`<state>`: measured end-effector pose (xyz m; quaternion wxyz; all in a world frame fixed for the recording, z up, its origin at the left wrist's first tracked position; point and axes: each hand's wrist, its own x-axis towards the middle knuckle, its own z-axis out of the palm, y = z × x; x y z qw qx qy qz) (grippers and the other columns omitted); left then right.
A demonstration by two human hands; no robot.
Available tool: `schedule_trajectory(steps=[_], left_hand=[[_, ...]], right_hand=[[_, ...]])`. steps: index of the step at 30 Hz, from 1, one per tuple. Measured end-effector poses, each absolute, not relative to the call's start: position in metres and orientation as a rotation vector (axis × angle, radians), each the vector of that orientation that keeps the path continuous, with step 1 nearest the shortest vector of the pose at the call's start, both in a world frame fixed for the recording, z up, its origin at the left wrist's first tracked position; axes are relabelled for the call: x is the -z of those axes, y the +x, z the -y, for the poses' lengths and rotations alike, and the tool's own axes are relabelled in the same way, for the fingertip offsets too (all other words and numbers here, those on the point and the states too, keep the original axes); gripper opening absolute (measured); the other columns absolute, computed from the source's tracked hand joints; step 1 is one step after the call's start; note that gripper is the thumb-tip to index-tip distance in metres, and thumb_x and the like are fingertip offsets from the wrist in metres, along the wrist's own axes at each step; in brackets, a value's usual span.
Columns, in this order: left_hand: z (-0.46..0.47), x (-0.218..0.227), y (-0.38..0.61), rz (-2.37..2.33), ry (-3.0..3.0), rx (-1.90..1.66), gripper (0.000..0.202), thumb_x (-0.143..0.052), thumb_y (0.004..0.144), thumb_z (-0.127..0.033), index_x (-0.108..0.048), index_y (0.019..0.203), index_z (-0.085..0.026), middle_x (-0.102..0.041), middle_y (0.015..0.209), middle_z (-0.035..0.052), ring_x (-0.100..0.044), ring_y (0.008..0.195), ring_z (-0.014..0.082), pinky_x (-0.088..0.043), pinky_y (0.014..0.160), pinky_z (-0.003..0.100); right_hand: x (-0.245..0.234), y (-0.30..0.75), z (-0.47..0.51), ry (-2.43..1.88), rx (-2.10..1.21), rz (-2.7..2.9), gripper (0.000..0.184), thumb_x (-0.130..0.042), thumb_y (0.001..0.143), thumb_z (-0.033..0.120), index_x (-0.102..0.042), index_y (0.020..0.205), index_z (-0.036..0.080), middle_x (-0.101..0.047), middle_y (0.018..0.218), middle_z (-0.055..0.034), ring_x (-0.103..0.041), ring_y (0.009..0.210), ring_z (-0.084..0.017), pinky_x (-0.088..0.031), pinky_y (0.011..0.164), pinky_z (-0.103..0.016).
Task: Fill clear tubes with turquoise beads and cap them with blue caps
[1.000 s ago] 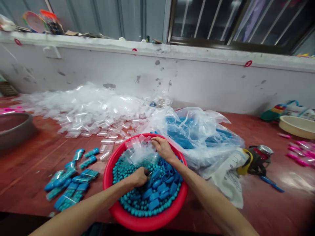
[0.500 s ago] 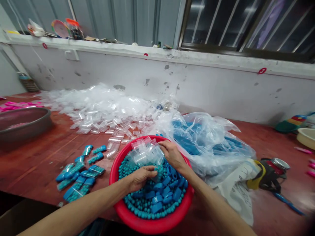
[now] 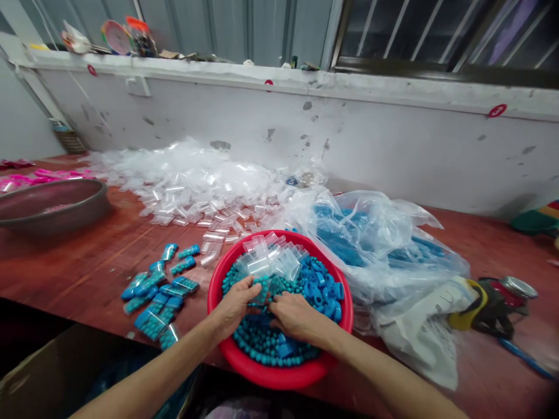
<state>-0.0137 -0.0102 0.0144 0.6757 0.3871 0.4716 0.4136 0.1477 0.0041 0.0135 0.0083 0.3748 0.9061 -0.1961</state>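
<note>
A red basin holds strings of teal beads, blue plastic caps and a heap of clear plastic cases. Over the beads, my left hand pinches a clear plastic case between thumb and fingers; teal beads show in or through it. Close by on the right, my right hand is closed with its fingertips curled toward the lower end of that case. Whatever those fingertips hold is hidden. Filled blue-capped cases lie left of the basin.
Behind the basin spreads a big pile of clear cases. A plastic bag of blue parts lies to the right, beside a white cloth bag and a yellow-and-black strapped item. A grey basin stands far left.
My right hand has come from the clear cases by the far rim down beside my left hand, its fingers now closed. My left hand still holds the case. The view has shifted slightly.
</note>
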Motion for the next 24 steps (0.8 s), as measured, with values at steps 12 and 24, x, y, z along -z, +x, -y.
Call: schedule_trajectory(steps=[12, 24], left_hand=[[0.008, -0.010, -0.009, -1.080, 1.088, -1.008, 0.024, -0.057, 0.069, -0.036, -0.052, 0.080, -0.015, -0.052, 0.069, -0.0035, -0.049, 0.064, 0.0101, -0.038, 0.058, 0.022], [0.014, -0.002, 0.008, -0.820, 0.882, -0.971, 0.035, -0.057, 0.069, -0.045, -0.042, 0.086, -0.018, -0.056, 0.065, -0.0017, -0.056, 0.054, 0.0116, -0.042, 0.050, 0.023]], right_hand=[[-0.032, 0.185, -0.021, 1.343, 0.718, -2.884, 0.018, -0.047, 0.077, 0.013, -0.059, 0.089, 0.019, -0.058, 0.081, -0.0023, -0.052, 0.076, -0.017, -0.040, 0.067, -0.025], [-0.007, 0.165, -0.023, 2.119, 2.323, -2.262, 0.030, -0.059, 0.065, 0.040, -0.053, 0.083, 0.017, -0.054, 0.069, 0.0001, -0.054, 0.059, -0.016, -0.044, 0.046, -0.025]])
